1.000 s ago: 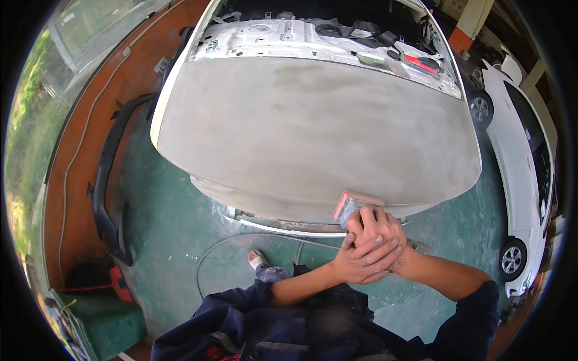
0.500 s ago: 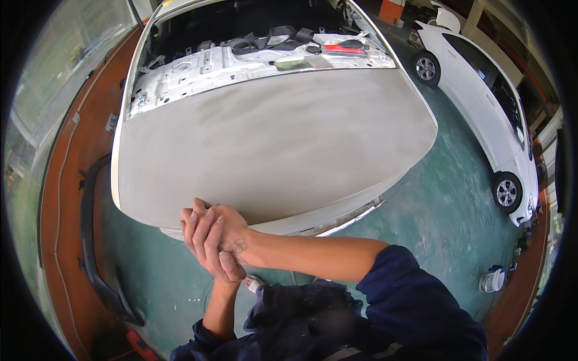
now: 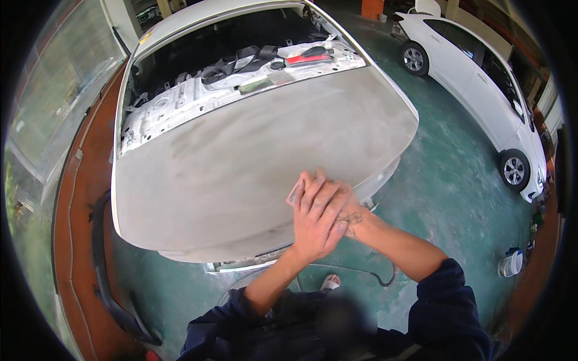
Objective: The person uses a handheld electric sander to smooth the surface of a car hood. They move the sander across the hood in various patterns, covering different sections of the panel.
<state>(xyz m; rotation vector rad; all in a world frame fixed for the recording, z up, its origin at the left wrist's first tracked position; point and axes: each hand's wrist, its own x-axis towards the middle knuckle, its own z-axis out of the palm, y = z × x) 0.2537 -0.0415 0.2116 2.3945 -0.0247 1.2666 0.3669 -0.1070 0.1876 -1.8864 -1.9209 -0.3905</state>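
My left hand (image 3: 315, 224) is wrapped over the back of my right hand (image 3: 350, 203), the two pressed together. They are at the near right part of a car's dull grey boot lid (image 3: 229, 162), over its rear edge. By the fingertips pokes out the edge of a small flat piece (image 3: 293, 194), pinkish and grey, whose kind I cannot make out. It seems to sit beneath my right hand, whose fingers are mostly hidden. Whether the hands touch the lid is not clear. Cloudy, uneven patches mark the lid's surface.
On the bare white metal shelf (image 3: 174, 102) beyond the lid lie black belts (image 3: 247, 60) and a red and black item (image 3: 309, 56). A white car (image 3: 463, 78) stands at right, a white bucket (image 3: 510, 265) nearer. A black bumper (image 3: 108, 277) and a hose (image 3: 361, 271) lie on the floor.
My joined hands have moved right across the near part of the lid, still clasped. The view has shifted and turned, and the small flat piece's edge now shows.
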